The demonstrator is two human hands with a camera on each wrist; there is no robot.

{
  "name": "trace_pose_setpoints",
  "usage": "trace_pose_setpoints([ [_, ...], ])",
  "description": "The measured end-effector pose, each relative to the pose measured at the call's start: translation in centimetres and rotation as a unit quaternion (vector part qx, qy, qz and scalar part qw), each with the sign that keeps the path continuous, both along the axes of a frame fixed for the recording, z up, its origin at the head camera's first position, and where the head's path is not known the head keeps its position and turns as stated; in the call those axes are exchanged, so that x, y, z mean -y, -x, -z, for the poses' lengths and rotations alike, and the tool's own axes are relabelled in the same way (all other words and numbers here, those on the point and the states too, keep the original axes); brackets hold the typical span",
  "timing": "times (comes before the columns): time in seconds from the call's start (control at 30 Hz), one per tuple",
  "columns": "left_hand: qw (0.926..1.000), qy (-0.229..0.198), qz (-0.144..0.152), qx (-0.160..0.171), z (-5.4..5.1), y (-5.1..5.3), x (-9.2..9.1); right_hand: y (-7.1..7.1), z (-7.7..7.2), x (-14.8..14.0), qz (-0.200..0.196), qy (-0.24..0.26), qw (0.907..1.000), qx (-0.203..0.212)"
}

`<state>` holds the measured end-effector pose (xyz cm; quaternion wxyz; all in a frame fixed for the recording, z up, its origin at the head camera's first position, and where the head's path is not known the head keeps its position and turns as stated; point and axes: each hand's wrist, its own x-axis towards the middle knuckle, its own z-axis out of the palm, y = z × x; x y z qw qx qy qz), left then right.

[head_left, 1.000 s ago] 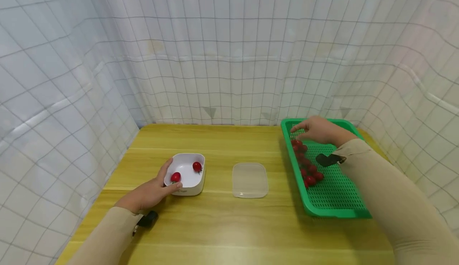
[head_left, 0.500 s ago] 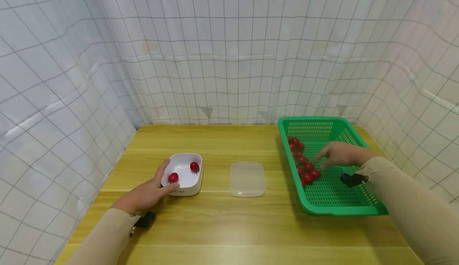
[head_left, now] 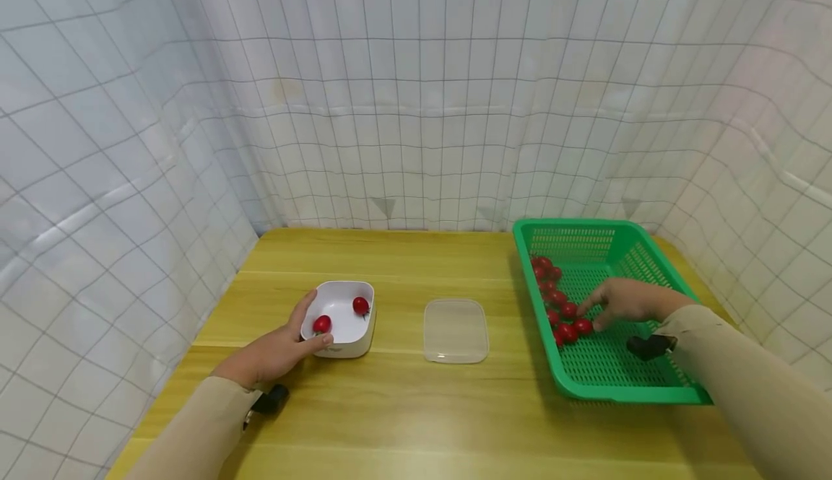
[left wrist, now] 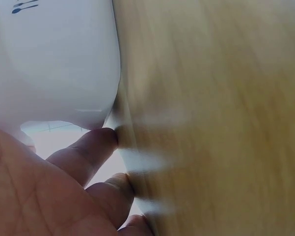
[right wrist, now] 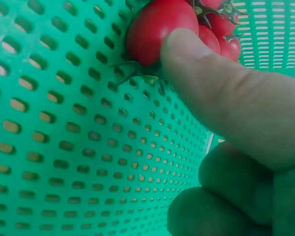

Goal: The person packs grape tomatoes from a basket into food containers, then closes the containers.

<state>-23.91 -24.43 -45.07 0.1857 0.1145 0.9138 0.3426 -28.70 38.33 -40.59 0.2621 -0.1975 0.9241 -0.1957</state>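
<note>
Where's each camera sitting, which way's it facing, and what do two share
Head: on the head, facing forward and down at the wooden table; left hand, right hand and sleeves show.
Left wrist: on that wrist, facing the white container and table; palm and fingers show.
Right wrist: on that wrist, facing into the green basket; thumb and fingers show.
Shared: head and right wrist see the basket's cherry tomatoes.

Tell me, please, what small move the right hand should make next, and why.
Probably pinch the nearest tomato securely: the right hand is in the green basket, its thumb apparently touching that tomato, while the left hand holds the white container.
</note>
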Motion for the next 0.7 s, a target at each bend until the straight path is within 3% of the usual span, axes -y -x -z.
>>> trace_pose_setpoints([
  [0.7, 0.9999, 0.014, -0.001, -0.005, -0.15, -0.05, -0.04, -0.25, 0.46, -0.05, -0.004, -0.003, 1.0000, 0.007],
])
